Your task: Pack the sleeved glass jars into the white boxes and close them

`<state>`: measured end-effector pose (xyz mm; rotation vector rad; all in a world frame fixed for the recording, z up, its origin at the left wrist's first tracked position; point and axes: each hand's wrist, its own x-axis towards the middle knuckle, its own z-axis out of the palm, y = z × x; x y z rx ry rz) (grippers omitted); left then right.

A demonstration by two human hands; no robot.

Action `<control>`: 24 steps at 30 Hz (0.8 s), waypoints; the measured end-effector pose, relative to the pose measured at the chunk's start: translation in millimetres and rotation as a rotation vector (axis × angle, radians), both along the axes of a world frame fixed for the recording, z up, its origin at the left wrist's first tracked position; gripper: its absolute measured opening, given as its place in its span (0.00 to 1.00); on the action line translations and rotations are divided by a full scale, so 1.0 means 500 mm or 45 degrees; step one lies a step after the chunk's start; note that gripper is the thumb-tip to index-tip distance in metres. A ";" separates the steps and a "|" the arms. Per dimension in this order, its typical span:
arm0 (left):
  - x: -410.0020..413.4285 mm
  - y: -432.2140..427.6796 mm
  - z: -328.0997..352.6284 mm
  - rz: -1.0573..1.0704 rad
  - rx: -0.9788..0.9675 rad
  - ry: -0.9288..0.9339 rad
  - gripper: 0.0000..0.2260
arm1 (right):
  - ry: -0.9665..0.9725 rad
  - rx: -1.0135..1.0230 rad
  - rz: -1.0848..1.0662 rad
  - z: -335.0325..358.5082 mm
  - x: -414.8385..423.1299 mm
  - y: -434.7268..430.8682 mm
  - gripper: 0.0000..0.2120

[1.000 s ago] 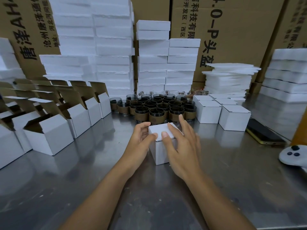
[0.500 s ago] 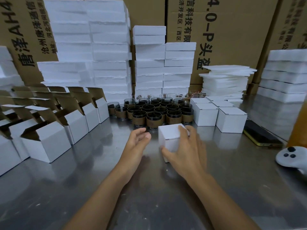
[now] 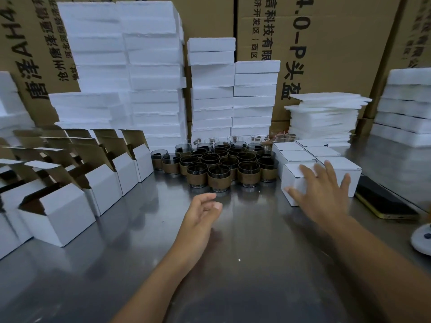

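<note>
A closed white box (image 3: 294, 180) stands at the right of the steel table, beside other closed white boxes (image 3: 338, 167). My right hand (image 3: 323, 192) lies against its front and top with fingers spread and straight. My left hand (image 3: 203, 212) hovers over the table's middle, fingers loosely curled, holding nothing. Several glass jars with brown sleeves (image 3: 219, 174) cluster just beyond it. Rows of open white boxes (image 3: 65, 206) with raised flaps stand at the left.
Stacks of white foam blocks (image 3: 149, 73) and thin foam sheets (image 3: 324, 117) line the back against big cardboard cartons. A dark phone in a yellow case (image 3: 382, 201) lies right of the closed boxes. A white controller (image 3: 422, 238) sits at the right edge.
My right hand has carried the closed box from the table's middle to the right, up to the other closed boxes. My left hand has let go of it and stayed near the middle.
</note>
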<state>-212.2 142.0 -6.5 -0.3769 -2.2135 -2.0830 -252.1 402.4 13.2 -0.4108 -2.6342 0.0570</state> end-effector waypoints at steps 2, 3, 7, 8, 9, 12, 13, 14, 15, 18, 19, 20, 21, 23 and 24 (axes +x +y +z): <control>-0.004 0.001 -0.002 -0.006 -0.002 0.005 0.09 | -0.012 0.006 -0.011 0.002 -0.015 0.007 0.31; -0.006 0.002 -0.003 -0.009 -0.007 0.006 0.09 | -0.017 0.014 -0.019 0.003 -0.022 0.010 0.31; -0.012 0.003 -0.008 -0.017 -0.018 0.019 0.09 | -0.034 0.085 -0.057 0.000 -0.050 0.018 0.32; -0.013 0.003 -0.007 -0.018 -0.018 0.023 0.09 | -0.040 0.101 -0.063 0.000 -0.055 0.020 0.32; -0.014 0.004 -0.007 -0.018 -0.015 0.026 0.09 | -0.051 0.117 -0.067 0.002 -0.059 0.022 0.32; -0.015 0.005 -0.004 -0.016 0.001 0.030 0.08 | -0.109 0.155 -0.078 0.008 -0.060 0.023 0.35; -0.014 0.005 -0.003 -0.016 0.005 0.028 0.08 | -0.108 0.149 -0.065 0.009 -0.055 0.018 0.36; -0.013 0.006 -0.002 -0.014 0.009 0.026 0.08 | -0.087 0.136 -0.027 0.009 -0.047 0.009 0.36; -0.013 0.007 -0.001 -0.011 0.012 0.026 0.08 | -0.058 0.118 0.039 0.007 -0.037 -0.005 0.35; -0.011 0.007 0.000 0.006 -0.002 0.033 0.07 | -0.050 0.031 0.302 -0.004 0.003 -0.065 0.31; -0.010 0.007 0.000 0.020 -0.008 0.041 0.07 | -0.062 -0.017 0.375 -0.009 0.018 -0.089 0.30; -0.010 0.006 0.000 0.043 -0.011 0.053 0.06 | -0.062 -0.074 0.437 -0.016 0.031 -0.114 0.29; -0.010 0.004 -0.001 0.076 -0.013 0.065 0.06 | -0.041 -0.134 0.492 -0.024 0.044 -0.138 0.27; -0.010 0.000 -0.003 0.159 -0.004 0.088 0.06 | 0.031 -0.246 0.582 -0.039 0.067 -0.182 0.23; -0.009 -0.003 -0.005 0.203 0.005 0.098 0.07 | 0.061 -0.296 0.612 -0.046 0.075 -0.197 0.21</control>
